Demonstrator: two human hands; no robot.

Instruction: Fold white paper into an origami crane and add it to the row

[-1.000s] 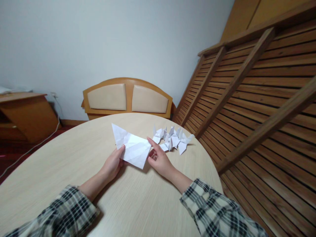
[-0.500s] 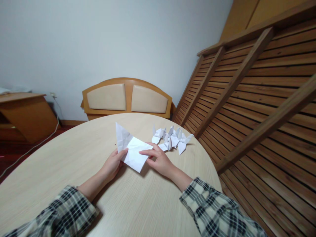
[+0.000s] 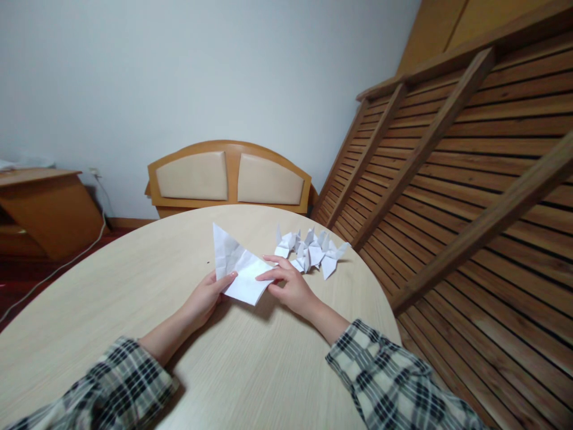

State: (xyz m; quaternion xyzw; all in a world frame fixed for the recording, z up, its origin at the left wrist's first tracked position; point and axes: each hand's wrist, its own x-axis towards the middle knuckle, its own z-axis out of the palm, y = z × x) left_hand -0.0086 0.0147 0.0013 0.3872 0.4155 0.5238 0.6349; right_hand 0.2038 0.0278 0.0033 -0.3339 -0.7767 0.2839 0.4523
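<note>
A creased white paper sheet (image 3: 237, 269), partly folded, lies on the round light-wood table (image 3: 134, 286) with one pointed corner sticking up. My left hand (image 3: 203, 297) pinches its left edge between thumb and fingers. My right hand (image 3: 289, 285) rests on its right part, fingers pressing the fold down. Both arms wear plaid sleeves.
Several finished white folded paper figures (image 3: 311, 252) sit in a cluster just beyond my right hand. A wooden bench back with beige pads (image 3: 228, 178) stands behind the table. A slatted wooden frame (image 3: 447, 179) leans along the right. A low wooden cabinet (image 3: 40, 203) is at the left.
The paper's right side has been folded over toward the left and lowered. My right hand moved from its right tip onto the sheet and now presses it down.
</note>
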